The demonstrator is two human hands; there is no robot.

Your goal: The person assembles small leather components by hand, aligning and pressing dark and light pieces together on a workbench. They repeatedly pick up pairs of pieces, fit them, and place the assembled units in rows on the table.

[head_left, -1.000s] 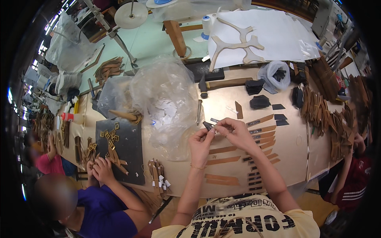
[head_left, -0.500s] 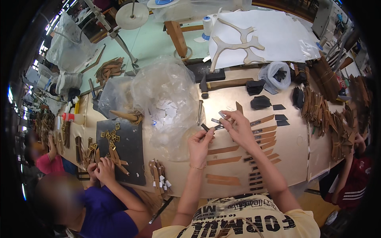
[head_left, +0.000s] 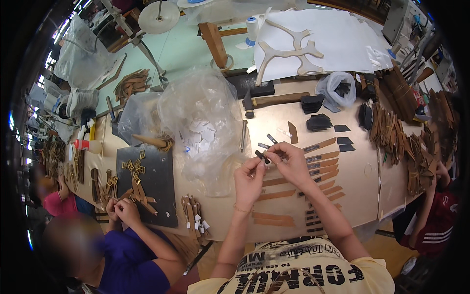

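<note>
The person's left hand (head_left: 248, 180) pinches a small dark piece (head_left: 262, 157) between thumb and finger, above the tan tabletop (head_left: 360, 196). The right hand (head_left: 293, 165) meets it from the other side, fingertips drawn narrow at the piece; whether they grip it too cannot be told at this scale. Just beyond the hands lie two dark tabs (head_left: 264, 145). Brown strips (head_left: 323, 164) lie in a column beside the right hand, near a black stack (head_left: 318, 122).

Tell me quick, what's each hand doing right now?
Left hand: closed, pinching a small dark piece.
Right hand: curled close to that piece; whether its grip holds anything can't be told.
</note>
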